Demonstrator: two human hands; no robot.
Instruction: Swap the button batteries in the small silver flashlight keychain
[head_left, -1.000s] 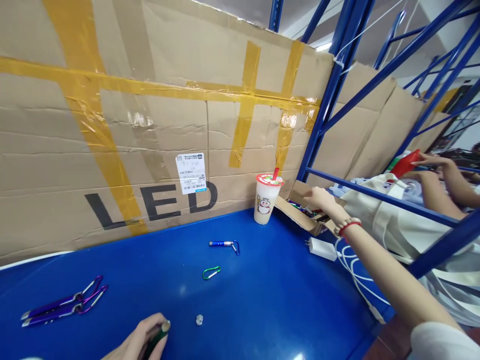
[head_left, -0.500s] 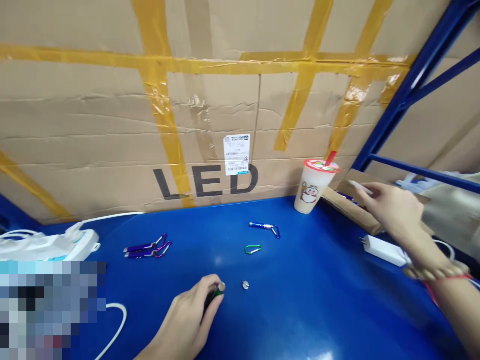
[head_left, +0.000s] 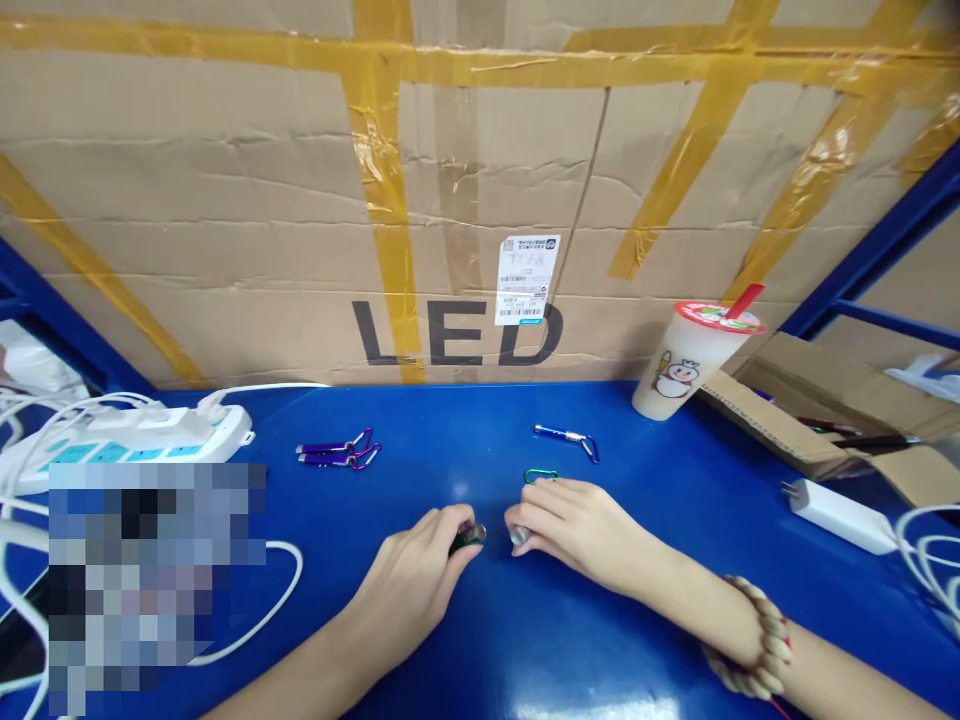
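Blue tabletop (head_left: pixel 487 665), taped carton (head_left: pixel 285 220) behind. Centrally, the left-hand grip (head_left: pixel 416 562) is closed around one dark green tube (head_left: pixel 468 537); just beside it, the right-hand grip (head_left: pixel 576 525) pinches one small silver piece (head_left: pixel 519 536). Both look light, stiff, perhaps slippery, best held by their sides. Beyond: one green carabiner (head_left: pixel 540 471), one blue penlight (head_left: pixel 555 433), two purple penlights (head_left: pixel 324 461), one cup (head_left: pixel 690 350).

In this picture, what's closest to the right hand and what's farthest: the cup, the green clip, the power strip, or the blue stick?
From the right hand, nearest first:
1. Green clip: just behind it, partly hidden.
2. Blue stick: farther back.
3. Cup: back and to the right.
4. Power strip: way over on the left.
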